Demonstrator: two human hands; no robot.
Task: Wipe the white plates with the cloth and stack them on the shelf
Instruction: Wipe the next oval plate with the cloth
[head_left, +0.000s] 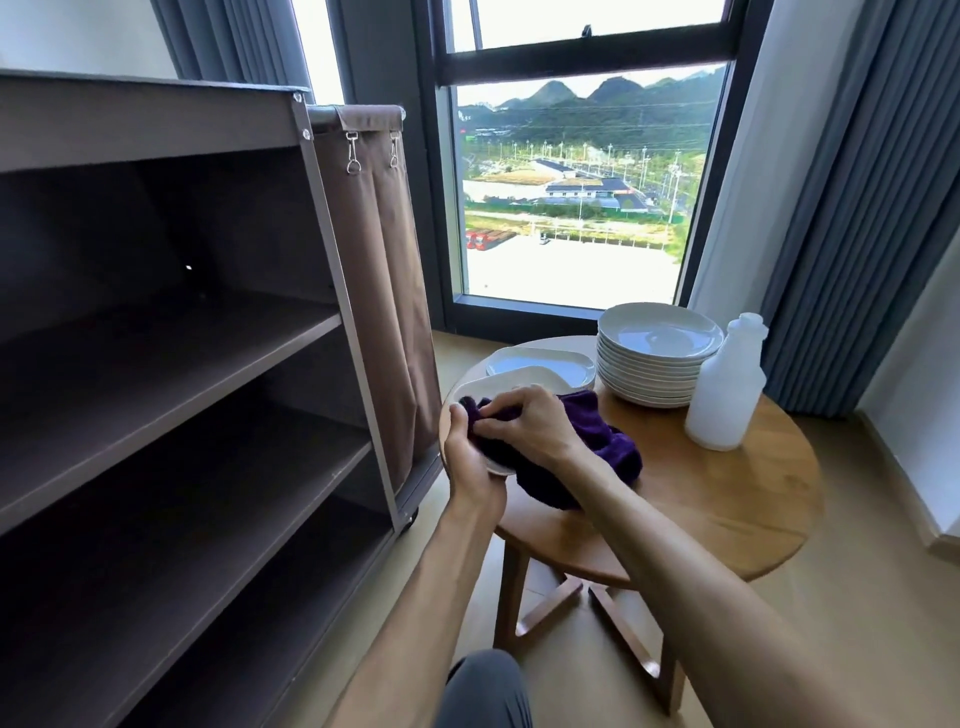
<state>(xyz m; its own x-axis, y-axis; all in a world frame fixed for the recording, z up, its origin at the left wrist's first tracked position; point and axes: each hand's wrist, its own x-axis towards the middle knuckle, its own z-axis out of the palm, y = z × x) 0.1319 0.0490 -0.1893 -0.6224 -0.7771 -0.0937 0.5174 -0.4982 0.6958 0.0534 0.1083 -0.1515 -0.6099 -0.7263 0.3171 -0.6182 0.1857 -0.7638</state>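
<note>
Daylight from a tall window was seen behind a round wooden table, with grey curtains hung at either side. No brand, label or legible writing could be made out on anything, the translucent white bottle included, which was stood near the table's right side, just beside a stack of white plates. An oblong white dish was laid flat at the table's far left, next to the stack. A white plate was held tilted above the table's left edge, its near rim gripped by the left hand, thumb on the upper face and fingers hidden underneath. A purple cloth was bunched under the right hand, whose fingers were curled round it and pressed against the plate's face; the rest of the cloth was draped down onto the tabletop. A dark brown shelf cart was stood to the left, its open tiers faced toward the viewer, and a brown fabric bag was clipped to its right end. Only a narrow gap of floor was left between the cart's corner and the table's edge. More bare tabletop was visible at the near right than elsewhere.
</note>
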